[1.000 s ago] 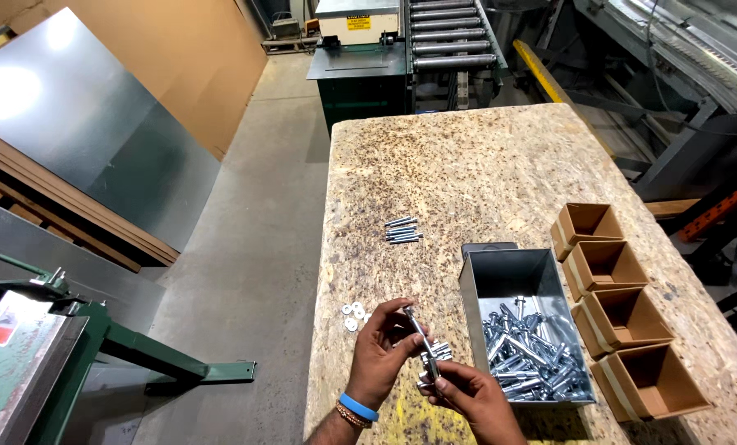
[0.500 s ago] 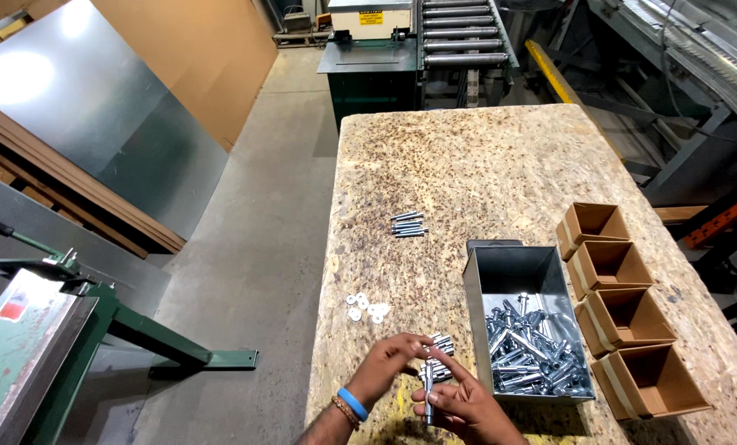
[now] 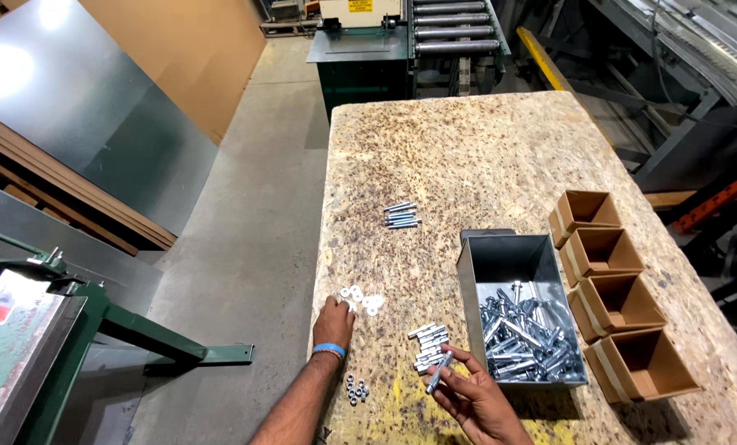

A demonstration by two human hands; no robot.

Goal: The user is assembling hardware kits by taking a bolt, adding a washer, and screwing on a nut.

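Observation:
My left hand [image 3: 333, 318], with a blue wristband, rests on the board table [image 3: 484, 156] with its fingertips at a small group of white washers [image 3: 362, 298]. My right hand [image 3: 467, 394] holds a silver bolt [image 3: 438, 372] just below a pile of sleeves and bolts [image 3: 429, 342]. Several small nuts [image 3: 354, 389] lie beside my left forearm. A grey metal bin [image 3: 500, 264] full of silver bolts [image 3: 525, 334] stands right of my right hand. A separate bundle of bolts [image 3: 401, 215] lies farther up the table.
Several open brown cardboard boxes [image 3: 607, 297] stand in a row along the bin's right side. A green machine frame [image 3: 72, 330] sits on the concrete floor at left. Metal sheets [image 3: 72, 107] lean at far left. A green roller conveyor [image 3: 401, 41] stands beyond the table.
My hands were together on one bolt. Now they are apart: the left has reached out to the washers, while the right keeps the bolt near the pile.

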